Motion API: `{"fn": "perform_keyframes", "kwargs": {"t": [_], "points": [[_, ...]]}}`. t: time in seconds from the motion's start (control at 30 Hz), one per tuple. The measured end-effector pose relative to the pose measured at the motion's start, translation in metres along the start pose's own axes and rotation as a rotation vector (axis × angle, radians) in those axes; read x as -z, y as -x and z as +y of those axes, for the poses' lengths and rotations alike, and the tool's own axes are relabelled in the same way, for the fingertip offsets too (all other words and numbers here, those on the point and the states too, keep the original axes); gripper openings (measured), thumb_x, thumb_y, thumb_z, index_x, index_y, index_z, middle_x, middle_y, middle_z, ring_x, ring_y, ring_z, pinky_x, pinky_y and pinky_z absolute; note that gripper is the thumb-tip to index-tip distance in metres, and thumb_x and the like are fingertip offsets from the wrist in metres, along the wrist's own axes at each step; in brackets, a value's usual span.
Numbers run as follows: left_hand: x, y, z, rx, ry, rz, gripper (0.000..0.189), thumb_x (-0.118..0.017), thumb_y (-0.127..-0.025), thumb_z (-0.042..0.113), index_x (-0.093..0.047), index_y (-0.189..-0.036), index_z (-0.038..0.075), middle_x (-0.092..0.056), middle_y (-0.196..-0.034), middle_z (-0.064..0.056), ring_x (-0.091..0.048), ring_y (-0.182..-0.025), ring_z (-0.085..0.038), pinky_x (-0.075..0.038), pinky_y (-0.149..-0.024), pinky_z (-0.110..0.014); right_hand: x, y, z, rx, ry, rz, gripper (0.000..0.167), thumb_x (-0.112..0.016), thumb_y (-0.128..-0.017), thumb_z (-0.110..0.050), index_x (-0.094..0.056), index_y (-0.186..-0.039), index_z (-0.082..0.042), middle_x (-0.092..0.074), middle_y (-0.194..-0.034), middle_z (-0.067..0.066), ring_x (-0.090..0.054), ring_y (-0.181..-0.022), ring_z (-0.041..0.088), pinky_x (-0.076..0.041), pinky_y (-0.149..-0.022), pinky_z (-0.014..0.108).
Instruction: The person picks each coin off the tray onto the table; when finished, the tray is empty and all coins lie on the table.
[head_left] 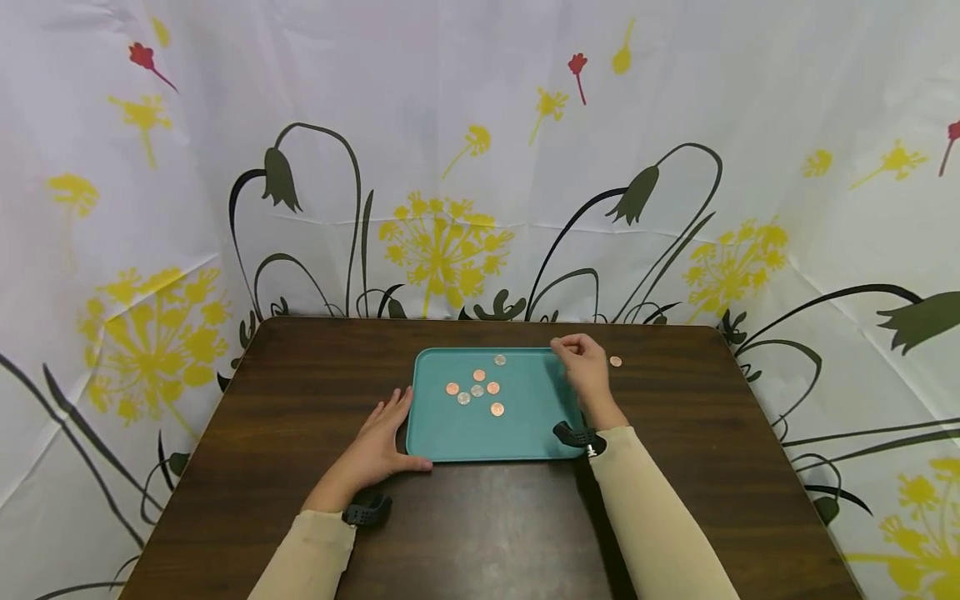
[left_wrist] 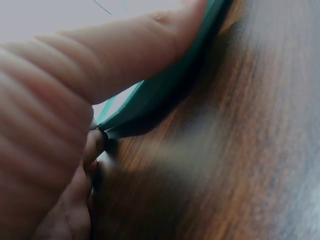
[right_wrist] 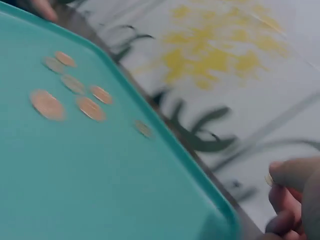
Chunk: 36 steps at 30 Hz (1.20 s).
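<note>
Nine coins (head_left: pixel 477 390) — seven in one tray (head_left: pixel 532 429), one pinched in right grip (head_left: pixel 588 373) — left grip (head_left: pixel 378 446) spread

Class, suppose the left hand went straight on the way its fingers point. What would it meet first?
The left hand would most likely meet the left rim of the teal tray; its fingertips are right at that edge, though whether they already touch is hard to tell.
</note>
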<state>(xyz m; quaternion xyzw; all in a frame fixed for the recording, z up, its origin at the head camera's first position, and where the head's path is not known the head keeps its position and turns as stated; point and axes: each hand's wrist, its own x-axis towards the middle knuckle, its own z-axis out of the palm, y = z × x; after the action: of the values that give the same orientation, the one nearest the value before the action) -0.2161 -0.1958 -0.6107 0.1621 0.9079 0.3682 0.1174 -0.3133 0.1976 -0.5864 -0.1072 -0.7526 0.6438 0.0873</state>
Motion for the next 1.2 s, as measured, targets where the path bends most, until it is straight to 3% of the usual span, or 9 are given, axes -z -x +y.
{"fn": "perform_keyframes", "kwargs": {"t": [0.1,0.23,0.4,0.6,0.8,1.2], "points": [[0.001,0.001,0.000,0.000,-0.002,-0.004,0.142,-0.099,-0.075,0.055,-0.012,-0.176,0.006,-0.014,-0.183,-0.019,-0.007,-0.172,-0.040,-0.004,-0.137,-0.065,0.035,-0.009,0.005,-0.007,-0.028,0.126,0.027,-0.082,-0.101,-0.025,-0.074,-0.109,-0.001,-0.063,-0.080,-0.008,-0.051,-0.060,0.004,-0.041,-0.052,0.018],[0.000,0.000,0.001,-0.003,-0.011,-0.006,0.142,-0.098,-0.075,0.055,-0.011,-0.176,0.006,-0.013,-0.183,-0.018,-0.007,-0.172,-0.040,-0.004,-0.137,-0.065,0.082,-0.015,0.017,-0.093,-0.061,0.245,0.028,-0.080,-0.102,-0.025,-0.073,-0.113,0.001,-0.068,-0.083,-0.004,-0.055,-0.054,0.004,-0.044,-0.047,0.017],[-0.001,-0.001,0.000,-0.006,-0.008,-0.005,0.141,-0.098,-0.075,0.055,-0.012,-0.176,0.006,-0.014,-0.183,-0.018,-0.007,-0.172,-0.039,-0.004,-0.137,-0.065,0.121,-0.014,0.028,-0.207,-0.032,0.250,0.033,-0.076,-0.105,-0.026,-0.073,-0.122,0.002,-0.074,-0.092,-0.002,-0.060,-0.056,0.005,-0.048,-0.049,0.019],[-0.001,0.001,-0.001,0.000,0.005,-0.009,0.142,-0.099,-0.075,0.055,-0.012,-0.176,0.006,-0.014,-0.183,-0.017,-0.006,-0.172,-0.039,-0.003,-0.137,-0.065,0.124,-0.020,0.035,-0.236,0.062,0.224,0.026,-0.074,-0.104,-0.021,-0.074,-0.117,0.001,-0.073,-0.085,-0.004,-0.063,-0.054,0.006,-0.051,-0.050,0.020],[0.001,0.000,0.000,-0.007,-0.001,0.001,0.141,-0.099,-0.075,0.054,-0.012,-0.176,0.006,-0.014,-0.183,-0.018,-0.007,-0.172,-0.040,-0.003,-0.137,-0.065,0.119,-0.026,0.038,-0.236,0.138,0.286,0.016,-0.072,-0.103,-0.019,-0.072,-0.103,-0.003,-0.068,-0.079,-0.006,-0.061,-0.050,0.006,-0.052,-0.049,0.022],[0.000,0.001,0.001,0.012,-0.006,-0.009,0.142,-0.098,-0.075,0.056,-0.010,-0.176,0.007,-0.012,-0.184,-0.018,-0.006,-0.172,-0.039,-0.003,-0.137,-0.064,0.121,-0.026,0.035,-0.263,0.187,0.253,0.020,-0.078,-0.100,-0.021,-0.068,-0.104,-0.004,-0.064,-0.080,0.001,-0.061,-0.050,0.007,-0.052,-0.048,0.023]]}}
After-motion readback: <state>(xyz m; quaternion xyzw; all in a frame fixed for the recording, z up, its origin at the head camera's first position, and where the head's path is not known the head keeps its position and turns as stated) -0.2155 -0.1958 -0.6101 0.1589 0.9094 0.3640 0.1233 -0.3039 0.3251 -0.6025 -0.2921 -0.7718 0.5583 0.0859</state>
